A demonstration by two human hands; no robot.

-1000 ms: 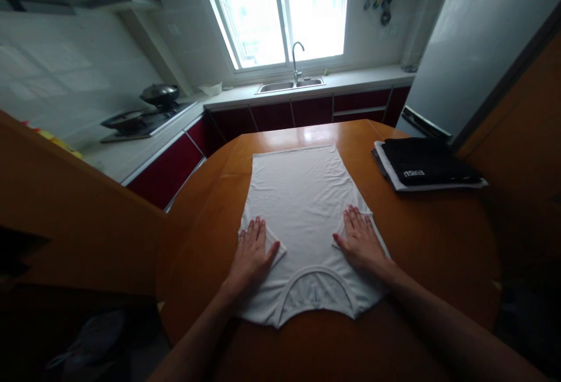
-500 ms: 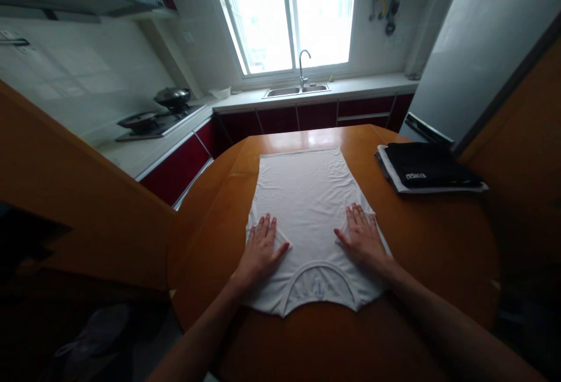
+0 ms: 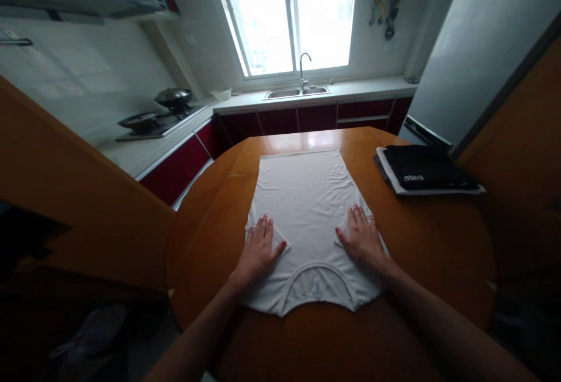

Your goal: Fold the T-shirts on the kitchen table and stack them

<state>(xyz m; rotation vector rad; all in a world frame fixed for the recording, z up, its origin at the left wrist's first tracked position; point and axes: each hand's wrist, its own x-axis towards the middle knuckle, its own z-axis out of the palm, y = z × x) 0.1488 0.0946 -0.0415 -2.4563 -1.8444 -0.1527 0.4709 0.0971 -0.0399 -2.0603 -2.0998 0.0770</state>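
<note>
White shirt (image 3: 302,195): hem inside table's (image 3: 201,224) far edge; grip unclenched, both palms (image 3: 259,253) flat.

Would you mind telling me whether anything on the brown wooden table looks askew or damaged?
Nothing looks spilled or damaged, but right of the white fabric shirt, the folded black garment sits slightly askew, exposing white cloth beneath.

The plain white fabric T-shirt (image 3: 302,195) contrasts with the glossy orange-brown rounded wooden table (image 3: 210,212), while the folded black cloth garment (image 3: 432,166) bears pale lettering, the flat-fronted kitchen cabinets (image 3: 280,120) are dark red, and the long smooth countertop (image 3: 359,86) is white.
</note>
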